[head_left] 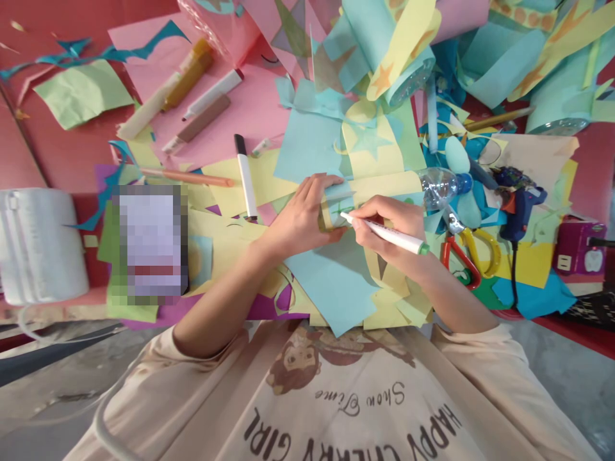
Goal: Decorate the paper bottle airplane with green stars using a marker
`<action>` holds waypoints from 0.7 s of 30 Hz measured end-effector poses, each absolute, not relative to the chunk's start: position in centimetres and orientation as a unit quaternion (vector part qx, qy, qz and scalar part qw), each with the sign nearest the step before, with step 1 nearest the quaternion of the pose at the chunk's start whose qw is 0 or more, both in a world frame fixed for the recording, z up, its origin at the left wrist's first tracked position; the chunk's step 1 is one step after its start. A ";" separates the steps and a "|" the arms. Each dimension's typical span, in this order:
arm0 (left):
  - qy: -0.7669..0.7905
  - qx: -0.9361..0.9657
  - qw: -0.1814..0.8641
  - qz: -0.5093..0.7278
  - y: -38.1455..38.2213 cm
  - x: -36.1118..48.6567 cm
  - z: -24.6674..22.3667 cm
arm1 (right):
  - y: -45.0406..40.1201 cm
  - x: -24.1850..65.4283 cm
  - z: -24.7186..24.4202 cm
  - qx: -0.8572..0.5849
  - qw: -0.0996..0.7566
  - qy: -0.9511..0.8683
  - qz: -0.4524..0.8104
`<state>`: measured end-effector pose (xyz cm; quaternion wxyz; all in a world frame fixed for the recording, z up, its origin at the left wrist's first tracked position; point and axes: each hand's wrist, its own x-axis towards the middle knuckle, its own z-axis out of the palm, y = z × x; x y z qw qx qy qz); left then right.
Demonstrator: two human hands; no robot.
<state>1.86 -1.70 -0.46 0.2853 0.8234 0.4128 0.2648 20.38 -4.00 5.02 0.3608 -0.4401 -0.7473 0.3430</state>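
A plastic bottle [439,186] with a blue cap lies on its side, its body wrapped in pale yellow paper [384,184]. My left hand [307,214] is wrapped round the bottle's left end, where blue paper and green marks show. In my right hand [391,227] is a white marker [398,239] with a green end, its tip touching the blue paper beside my left fingers. Beneath the hands lies a light blue sheet [336,294] over yellow paper.
Scissors [462,256] with red and yellow handles and a blue glue gun [521,202] lie right. A phone [151,243], a white pouch [41,246] and several markers are left. Paper-wrapped bottles [379,45] stand at the back. A purple box [579,246] sits far right.
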 end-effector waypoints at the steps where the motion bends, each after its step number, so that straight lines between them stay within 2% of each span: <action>1: 0.413 0.823 0.287 0.264 -1.7 1.8 -0.5 | -4.0 20.4 5.0 -0.441 0.357 -0.751 0.338; 15: 0.421 0.813 0.307 0.262 -1.6 1.6 -0.9 | -3.9 20.3 4.1 -0.408 0.340 -0.805 0.265; 21: 0.421 0.809 0.319 0.257 -1.5 1.8 -0.3 | -4.1 20.6 4.8 -0.447 0.368 -0.731 0.361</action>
